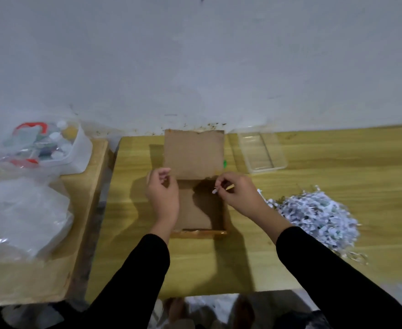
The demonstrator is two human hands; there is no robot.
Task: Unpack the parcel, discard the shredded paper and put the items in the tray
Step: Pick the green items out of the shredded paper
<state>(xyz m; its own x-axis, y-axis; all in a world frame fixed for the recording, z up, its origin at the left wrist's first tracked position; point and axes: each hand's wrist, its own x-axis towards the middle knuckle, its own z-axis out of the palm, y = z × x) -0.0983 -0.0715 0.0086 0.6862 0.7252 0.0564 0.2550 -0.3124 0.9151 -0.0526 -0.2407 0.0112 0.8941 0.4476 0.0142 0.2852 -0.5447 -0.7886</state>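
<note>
Near centre: open cardboard parcel [201, 207] on wooden table [313, 167], lid raised at far side. Left hand [163, 194] at left wall, fingers loosely curled, holding nothing visible. Right hand [236, 194] pinching small pale item [215, 191]. Right: shredded paper [318, 217] heaped. Far right: clear tray [261, 151].

Soft, fairly dim indoor light falls from above and slightly right, so the upright cardboard flap [194, 153] and both forearms cast blurred shadows leftward and downward across the bench [313, 176]. The whole picture is soft and faintly smeared, the wide lens bows the bench edges, and small glints show on the plastic bags [22, 210] at left.
</note>
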